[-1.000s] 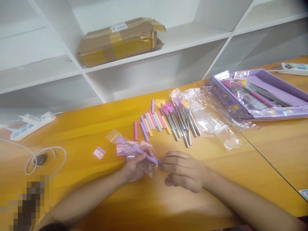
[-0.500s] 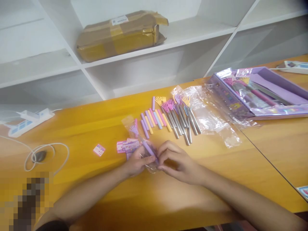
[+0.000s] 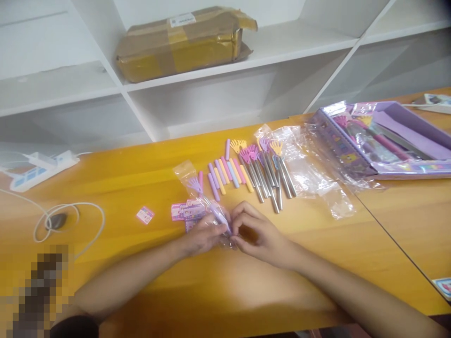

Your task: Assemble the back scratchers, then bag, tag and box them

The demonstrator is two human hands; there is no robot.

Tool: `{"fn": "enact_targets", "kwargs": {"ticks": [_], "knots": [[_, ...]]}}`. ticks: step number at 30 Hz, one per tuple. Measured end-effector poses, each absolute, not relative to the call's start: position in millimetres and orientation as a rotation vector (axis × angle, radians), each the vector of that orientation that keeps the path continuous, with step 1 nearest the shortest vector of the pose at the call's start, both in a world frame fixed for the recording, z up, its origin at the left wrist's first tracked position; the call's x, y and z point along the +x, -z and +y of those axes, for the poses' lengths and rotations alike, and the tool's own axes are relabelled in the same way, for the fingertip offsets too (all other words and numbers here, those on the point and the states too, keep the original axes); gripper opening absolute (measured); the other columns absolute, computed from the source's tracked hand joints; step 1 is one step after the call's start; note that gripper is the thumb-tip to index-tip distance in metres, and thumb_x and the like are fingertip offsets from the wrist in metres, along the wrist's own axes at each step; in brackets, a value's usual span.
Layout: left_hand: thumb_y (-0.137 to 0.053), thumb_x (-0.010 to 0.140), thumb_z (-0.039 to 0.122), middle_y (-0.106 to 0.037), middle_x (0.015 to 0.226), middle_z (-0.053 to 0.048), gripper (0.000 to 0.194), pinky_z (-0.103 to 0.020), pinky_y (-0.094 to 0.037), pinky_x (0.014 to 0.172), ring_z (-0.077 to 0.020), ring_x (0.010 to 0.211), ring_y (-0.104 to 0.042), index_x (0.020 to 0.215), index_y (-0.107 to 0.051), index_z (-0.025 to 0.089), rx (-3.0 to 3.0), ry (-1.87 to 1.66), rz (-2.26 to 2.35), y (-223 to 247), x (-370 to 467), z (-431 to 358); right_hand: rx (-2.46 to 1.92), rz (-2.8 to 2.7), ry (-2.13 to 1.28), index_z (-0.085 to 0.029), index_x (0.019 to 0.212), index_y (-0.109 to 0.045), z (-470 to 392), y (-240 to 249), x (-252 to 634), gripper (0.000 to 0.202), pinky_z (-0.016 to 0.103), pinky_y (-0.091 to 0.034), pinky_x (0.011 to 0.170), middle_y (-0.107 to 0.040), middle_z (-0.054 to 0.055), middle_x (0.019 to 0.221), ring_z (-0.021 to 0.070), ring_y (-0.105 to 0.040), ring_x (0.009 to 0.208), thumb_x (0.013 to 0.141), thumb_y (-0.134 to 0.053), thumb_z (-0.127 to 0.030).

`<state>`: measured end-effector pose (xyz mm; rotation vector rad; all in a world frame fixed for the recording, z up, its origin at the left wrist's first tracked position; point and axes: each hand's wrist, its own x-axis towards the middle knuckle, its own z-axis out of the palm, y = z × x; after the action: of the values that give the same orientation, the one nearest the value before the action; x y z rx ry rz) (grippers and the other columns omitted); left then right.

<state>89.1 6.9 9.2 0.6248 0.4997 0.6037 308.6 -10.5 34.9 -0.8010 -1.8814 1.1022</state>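
A purple hand-shaped scratcher point(image 3: 219, 215) lies inside a clear plastic bag point(image 3: 184, 172), tilted with its small fingers up and to the left. My left hand point(image 3: 204, 233) is closed on the bagged scratcher, thumb on top. My right hand point(image 3: 255, 234) pinches the lower end of the bag beside the purple handle. Printed cards point(image 3: 190, 211) lie partly behind my left hand. Beyond my hands are several pastel tubes point(image 3: 230, 173) and, to their right, a group of metal-handled scratchers point(image 3: 269, 176) with pink, purple and yellow heads.
Clear plastic bags point(image 3: 310, 169) lie beside a purple box point(image 3: 359, 141) holding more bagged scratchers. A single card point(image 3: 145, 215), a cable point(image 3: 102, 220) and a power strip point(image 3: 45, 170) are at the left. Behind the table, a taped carton point(image 3: 183, 44) rests on a white shelf point(image 3: 225, 72).
More of the clear bag shows up around the scratcher's head. Both hands keep their hold with little movement. The view has shifted slightly.
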Motion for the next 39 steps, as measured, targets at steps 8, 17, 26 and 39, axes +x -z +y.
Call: {"fn": "enact_targets", "kwargs": {"ticks": [8, 17, 26, 39], "knots": [[-0.091, 0.083, 0.044, -0.073, 0.093, -0.006, 0.047, -0.033, -0.057, 0.079, -0.0195, 0.084, -0.073, 0.111, -0.066, 0.016, 0.817, -0.604, 0.548, -3.2, 89.8, 6.4, -0.819, -1.892, -1.055, -0.019, 0.098, -0.071, -10.9, -35.0, 311.0, 0.005, 0.03, -0.055, 0.088, -0.055, 0.006, 0.107, 0.0166, -0.061, 0.1, 0.096, -0.075, -0.019], [-0.089, 0.086, 0.037, -0.069, 0.101, -0.005, 0.04, -0.031, -0.056, 0.082, -0.0157, 0.086, -0.067, 0.116, -0.07, 0.018, 1.066, -0.553, 0.568, 0.1, 87.9, 7.2, -0.982, -1.793, -1.135, -0.02, 0.092, -0.051, -6.0, -25.4, 312.5, 0.029, 0.024, -0.043, 0.07, -0.056, 0.0, 0.089, 0.0124, -0.052, 0.077, 0.092, -0.079, -0.026], [-0.091, 0.083, 0.038, -0.071, 0.098, -0.005, 0.039, -0.033, -0.055, 0.084, -0.0188, 0.09, -0.068, 0.105, -0.066, 0.017, 1.095, -0.524, 0.636, -5.5, 90.2, 4.3, -1.057, -1.822, -1.633, -0.018, 0.079, -0.047, -0.2, -31.3, 325.0, 0.05, 0.021, -0.032, 0.061, -0.045, -0.005, 0.074, 0.0089, -0.039, 0.067, 0.094, -0.077, -0.055], [-0.083, 0.09, 0.029, -0.069, 0.101, -0.003, 0.028, -0.032, -0.047, 0.087, -0.0182, 0.094, -0.063, 0.112, -0.067, 0.02, 0.982, -0.496, 0.603, -9.6, 84.1, 5.1, -0.942, -1.607, -1.957, -0.013, 0.091, -0.067, -4.3, -24.7, 314.1, 0.056, 0.024, -0.04, 0.073, -0.057, -0.001, 0.082, 0.0118, -0.048, 0.076, 0.091, -0.076, -0.068]]}}
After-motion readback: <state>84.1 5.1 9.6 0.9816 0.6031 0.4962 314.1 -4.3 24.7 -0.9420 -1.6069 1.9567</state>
